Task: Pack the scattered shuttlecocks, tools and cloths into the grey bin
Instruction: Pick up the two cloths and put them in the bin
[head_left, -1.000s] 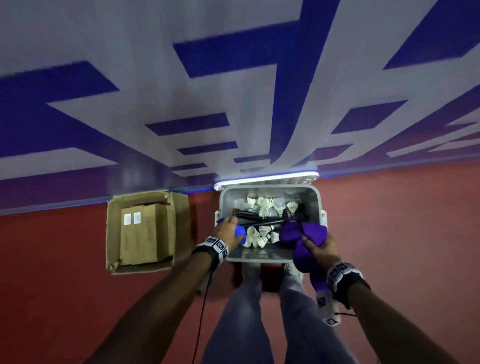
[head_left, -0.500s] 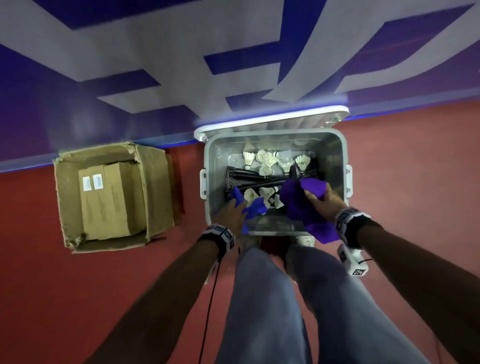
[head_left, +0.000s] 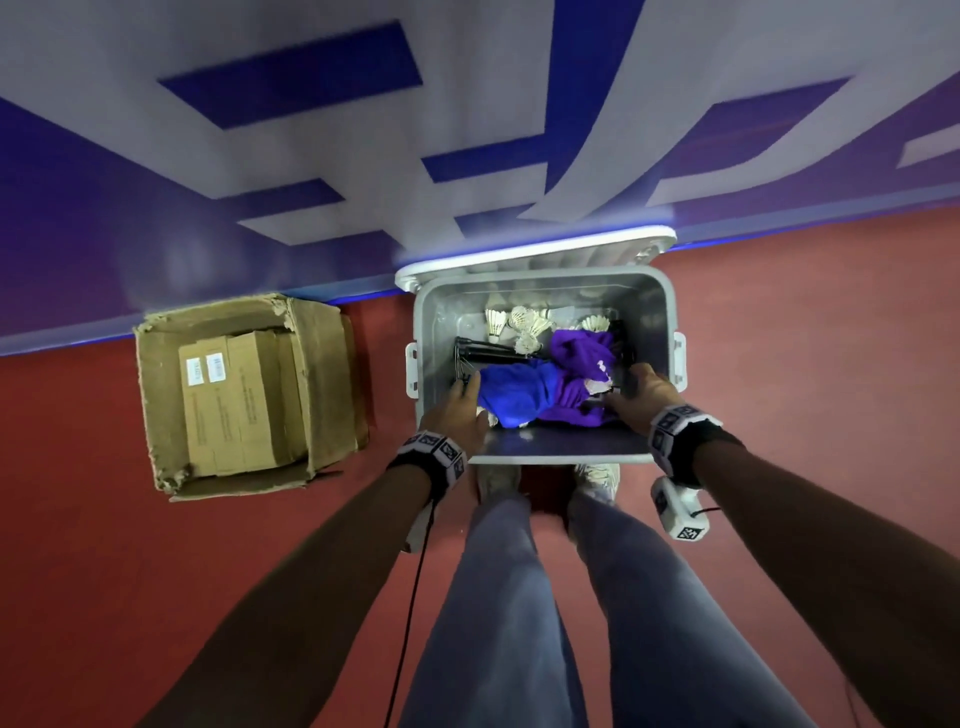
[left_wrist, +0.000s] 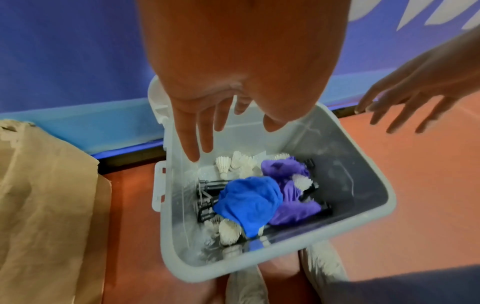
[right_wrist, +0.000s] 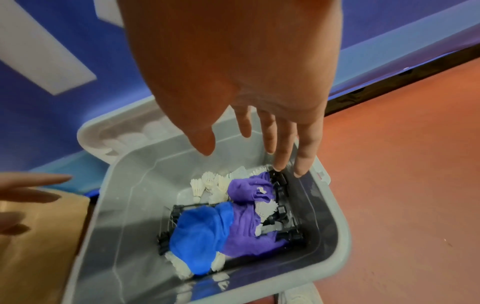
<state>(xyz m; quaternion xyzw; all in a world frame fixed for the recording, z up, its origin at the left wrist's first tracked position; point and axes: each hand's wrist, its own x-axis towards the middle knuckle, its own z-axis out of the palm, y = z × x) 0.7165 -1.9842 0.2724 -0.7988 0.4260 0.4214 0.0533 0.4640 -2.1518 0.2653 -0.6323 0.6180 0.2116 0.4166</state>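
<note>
Open grey plastic bin (head_left: 670, 312) on the red floor (head_left: 805, 364), its white lid (head_left: 535, 257) tipped back against the blue-and-white wall. Inside, a crumpled blue cloth (left_wrist: 249, 202) lies left of a crumpled purple cloth (left_wrist: 288, 185); both cover most of the black metal tools (right_wrist: 281, 207), whose long axes run left to right, ends only partly visible. White feather shuttlecocks (left_wrist: 235, 163) cluster at the far wall, others half hidden beneath the blue cloth at the near side. Left hand (left_wrist: 228, 67) and right hand (right_wrist: 241, 67) hover above the bin, fingers spread and released, grasping nothing. A torn brown cardboard box (head_left: 244, 395) stands to the left.
</note>
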